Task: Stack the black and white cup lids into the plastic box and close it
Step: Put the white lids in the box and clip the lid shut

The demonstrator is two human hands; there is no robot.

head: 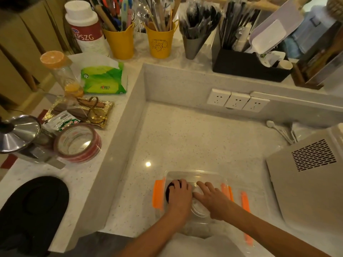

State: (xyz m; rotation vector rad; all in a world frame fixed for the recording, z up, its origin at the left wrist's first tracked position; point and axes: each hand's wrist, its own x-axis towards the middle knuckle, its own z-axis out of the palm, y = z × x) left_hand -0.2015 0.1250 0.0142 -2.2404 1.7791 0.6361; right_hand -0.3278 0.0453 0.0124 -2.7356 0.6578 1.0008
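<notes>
Near the counter's front edge, our left hand [179, 196] presses flat on black lids [169, 190] inside the box [191, 175]. Our right hand [213, 199] lies open, fingers spread, over the white lids [199, 208] beside them, gripping nothing.

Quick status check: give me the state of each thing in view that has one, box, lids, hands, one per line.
plastic box: open, upright on the counter, orange clips hanging out.
box cover: off, lying right of the box.
black lids: inside the box, left side, under the left hand.
white lids: inside the box, right side.
left hand: resting on the black lids.
right hand: fingers spread, over the white lids.
</notes>
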